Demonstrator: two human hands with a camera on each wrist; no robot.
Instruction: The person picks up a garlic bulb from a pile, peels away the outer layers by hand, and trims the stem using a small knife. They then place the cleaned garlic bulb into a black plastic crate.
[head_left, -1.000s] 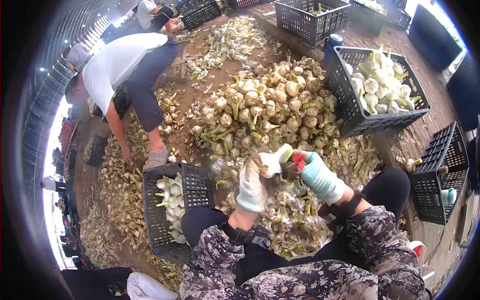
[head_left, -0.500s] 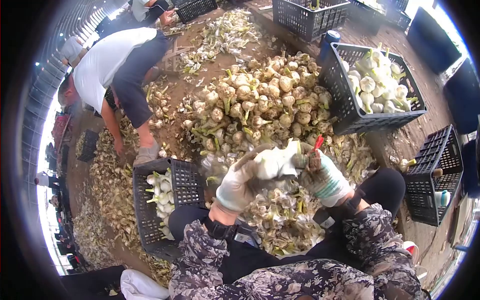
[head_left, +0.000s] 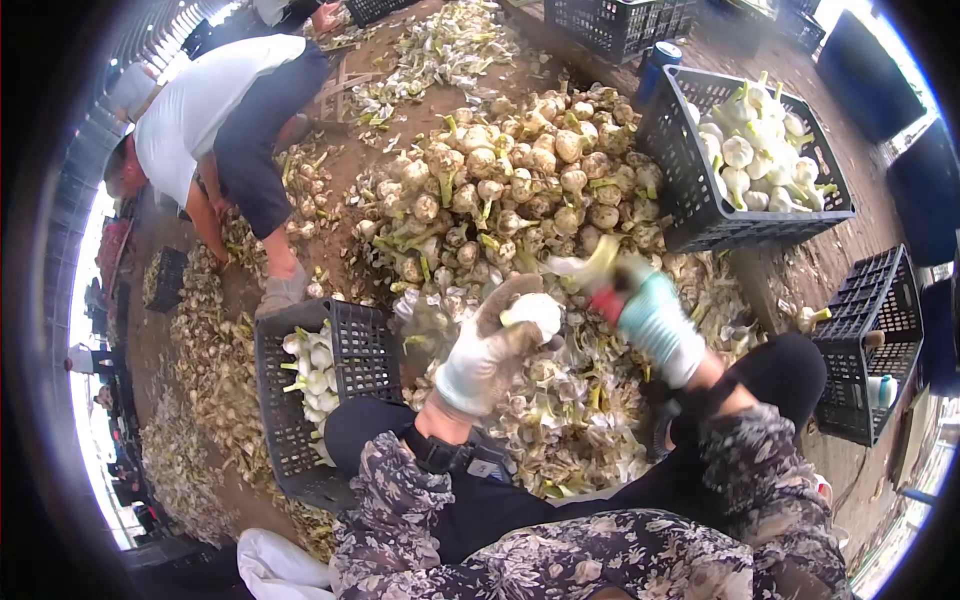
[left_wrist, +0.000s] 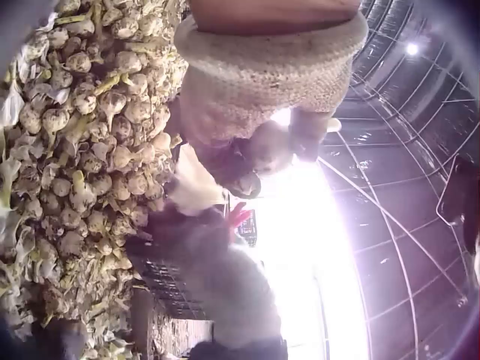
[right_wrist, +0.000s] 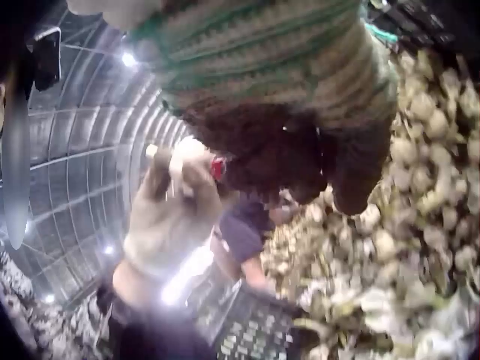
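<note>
My gloved left hand (head_left: pixel 490 345) holds a white garlic bulb (head_left: pixel 535 314) over the pile in the head view. Just to its right, my right hand (head_left: pixel 655 318), in a white and green glove and blurred, grips a small tool with a red part (head_left: pixel 607 304); its working end is hidden. A pale green garlic stalk (head_left: pixel 592 262), also blurred, shows at the right hand's fingertips, apart from the bulb. In the right wrist view, the dark underside of the right glove (right_wrist: pixel 262 142) fills the top, with the left hand (right_wrist: pixel 176 214) beyond.
Unpeeled garlic (head_left: pixel 530 170) is heaped ahead, with loose skins (head_left: pixel 580 420) between the knees. Black crates of white garlic stand at left (head_left: pixel 365 350) and right (head_left: pixel 690 205). An open black crate (head_left: pixel 850 365) lies far right. A person (head_left: pixel 215 110) bends over at left.
My hands have moved apart, the right one swinging away from the bulb with the stalk by its fingertips. The bulb stays in the left hand and now looks short-topped.
</note>
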